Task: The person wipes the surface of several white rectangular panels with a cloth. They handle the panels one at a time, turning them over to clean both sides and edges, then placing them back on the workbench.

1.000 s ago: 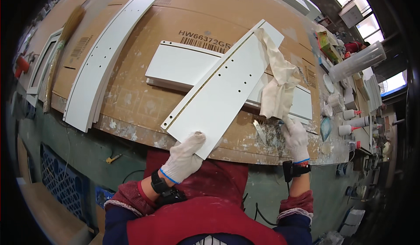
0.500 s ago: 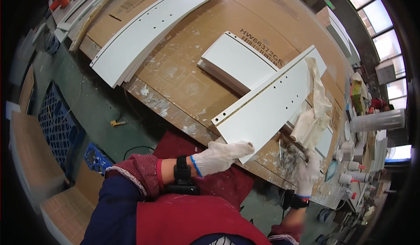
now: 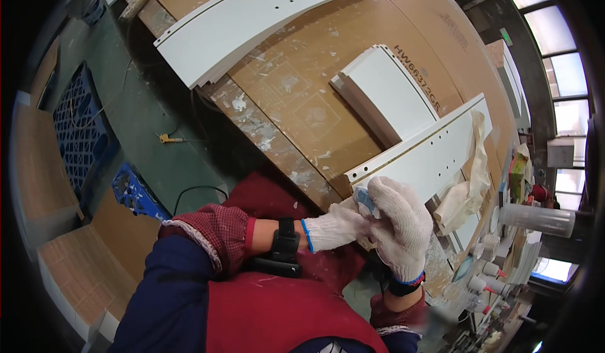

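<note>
Both my hands wear white knit gloves and meet at the near end of a long white panel (image 3: 435, 154), which has small dark holes and a brown groove along one edge. My right hand (image 3: 401, 227) is closed, its fingers curled round a small blue-and-white piece (image 3: 364, 198) too covered to name. Just left of it, my left hand (image 3: 337, 224) reaches to the panel's near corner. Its fingertips are hidden behind the right hand. A crumpled cream cloth (image 3: 469, 186) lies over the panel's right side. Beneath the panel is a stack of shorter white boards (image 3: 384, 91).
Cardboard (image 3: 302, 94) covers the worktable, flecked with white along the near edge. Curved white panels (image 3: 252, 19) are stacked at the far left. Bottles with red tips (image 3: 482, 283) and a clear cylinder (image 3: 539, 219) stand at right. A blue plastic pallet (image 3: 82, 132) is on the left.
My right hand has moved left and up from beside the cloth to meet my left hand. The blue-and-white piece now shows in it. The view has shifted, moving the scene within the picture.
</note>
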The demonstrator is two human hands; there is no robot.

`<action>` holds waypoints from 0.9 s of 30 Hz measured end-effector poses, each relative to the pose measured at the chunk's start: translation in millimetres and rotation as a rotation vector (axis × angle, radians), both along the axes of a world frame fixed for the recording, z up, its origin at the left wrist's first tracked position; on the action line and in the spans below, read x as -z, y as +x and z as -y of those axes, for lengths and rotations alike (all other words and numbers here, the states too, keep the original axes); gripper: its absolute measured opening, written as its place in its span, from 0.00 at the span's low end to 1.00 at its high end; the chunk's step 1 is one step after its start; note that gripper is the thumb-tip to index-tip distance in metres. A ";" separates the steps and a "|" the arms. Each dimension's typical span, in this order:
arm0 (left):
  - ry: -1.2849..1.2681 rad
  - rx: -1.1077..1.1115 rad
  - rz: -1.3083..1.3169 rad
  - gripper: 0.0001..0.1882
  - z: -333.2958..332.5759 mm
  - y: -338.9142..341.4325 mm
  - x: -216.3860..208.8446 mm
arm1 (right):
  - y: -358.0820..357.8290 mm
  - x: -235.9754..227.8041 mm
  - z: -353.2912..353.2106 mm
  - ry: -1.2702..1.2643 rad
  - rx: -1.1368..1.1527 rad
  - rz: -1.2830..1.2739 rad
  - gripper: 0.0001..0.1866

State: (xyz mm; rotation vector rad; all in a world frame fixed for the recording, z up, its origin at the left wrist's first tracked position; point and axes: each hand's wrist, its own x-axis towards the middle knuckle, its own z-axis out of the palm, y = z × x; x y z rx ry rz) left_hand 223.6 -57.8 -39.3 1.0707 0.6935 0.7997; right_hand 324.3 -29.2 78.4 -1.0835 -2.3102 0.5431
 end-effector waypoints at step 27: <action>-0.062 -0.125 0.395 0.18 -0.4 26.0 22.0 | -15.9 13.7 -1.7 0.127 0.062 0.119 0.27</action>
